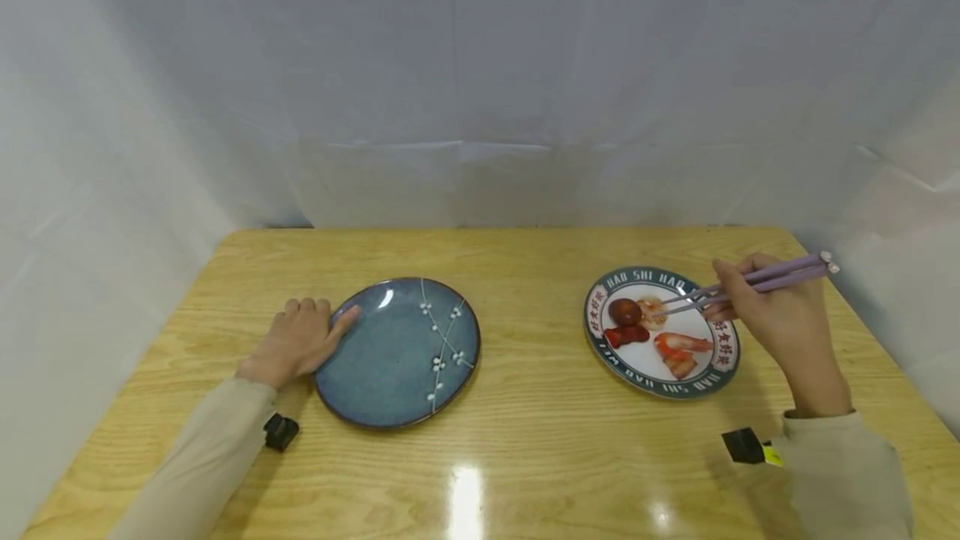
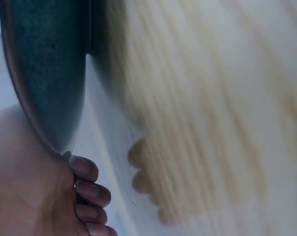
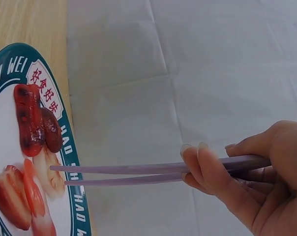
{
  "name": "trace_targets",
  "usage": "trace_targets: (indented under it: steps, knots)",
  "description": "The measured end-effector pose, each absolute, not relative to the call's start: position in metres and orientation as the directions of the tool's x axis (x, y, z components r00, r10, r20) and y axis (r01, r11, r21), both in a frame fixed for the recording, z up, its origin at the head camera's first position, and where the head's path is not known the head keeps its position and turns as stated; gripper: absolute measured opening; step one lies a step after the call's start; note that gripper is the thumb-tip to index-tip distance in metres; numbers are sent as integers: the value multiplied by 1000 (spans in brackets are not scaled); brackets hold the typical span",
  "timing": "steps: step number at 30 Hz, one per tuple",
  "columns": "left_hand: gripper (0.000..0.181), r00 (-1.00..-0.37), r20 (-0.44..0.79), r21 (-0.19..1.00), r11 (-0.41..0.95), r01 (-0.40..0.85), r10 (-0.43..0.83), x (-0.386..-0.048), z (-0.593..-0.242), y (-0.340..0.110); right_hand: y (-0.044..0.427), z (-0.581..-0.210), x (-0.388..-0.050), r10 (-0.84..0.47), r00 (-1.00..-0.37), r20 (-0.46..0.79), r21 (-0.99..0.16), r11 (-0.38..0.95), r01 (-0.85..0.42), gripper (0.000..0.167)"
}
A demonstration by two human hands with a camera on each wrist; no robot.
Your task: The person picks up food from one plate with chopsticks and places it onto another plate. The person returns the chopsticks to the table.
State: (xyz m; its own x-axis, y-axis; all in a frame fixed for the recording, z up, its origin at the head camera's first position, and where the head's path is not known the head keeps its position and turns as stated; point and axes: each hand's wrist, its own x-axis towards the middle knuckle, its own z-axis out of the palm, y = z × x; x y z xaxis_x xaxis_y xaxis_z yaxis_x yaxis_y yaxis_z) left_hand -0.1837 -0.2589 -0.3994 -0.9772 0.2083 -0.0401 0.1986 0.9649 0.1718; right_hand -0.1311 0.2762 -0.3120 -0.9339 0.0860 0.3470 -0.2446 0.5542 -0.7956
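My left hand (image 1: pixel 300 340) holds the left rim of a blue plate (image 1: pixel 390 365) with white blossom branches, its thumb lying over the edge. In the left wrist view, curled fingers (image 2: pixel 92 194) show by the rim. My right hand (image 1: pixel 780 315) grips a pair of lilac chopsticks (image 1: pixel 783 273). Their slightly parted tips reach over a pale, frilled food piece (image 1: pixel 652 312) on a green-rimmed white plate (image 1: pixel 637 369); contact cannot be told. Around that piece lie a round brown food piece (image 1: pixel 625 312), a scored red sausage (image 3: pixel 29 120), a red-and-white shrimp-like piece (image 3: pixel 34 189) and a reddish-brown meat slice (image 3: pixel 12 199).
Both plates rest on a light wooden table (image 1: pixel 525 457), the blue one left and the patterned one right, with a gap between. Pale sheeting (image 1: pixel 480 82) hangs behind the table and at its sides. Small black wrist devices (image 1: pixel 281 432) sit at both cuffs.
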Motion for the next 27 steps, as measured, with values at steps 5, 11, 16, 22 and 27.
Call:
trace_targets:
  steps: [5,11,16,22,27]
  knots:
    - [71,-977,-35,171,965,199,208,-184,-400,-259,277,-314,-132,92,-935,343,-790,568,-234,32]
    - [71,-979,-31,168,967,194,202,-183,-401,-260,278,-316,-133,113,-948,299,-804,565,-187,36]
    - [69,-978,-25,167,966,199,206,-183,-401,-260,277,-320,-134,117,-953,279,-816,552,-171,38]
    - [67,-977,-10,159,965,208,212,-184,-400,-260,276,-324,-137,154,-934,323,-799,574,-181,43]
    - [68,-977,-22,165,965,205,212,-184,-400,-259,274,-330,-142,244,-895,374,-806,563,-183,51]
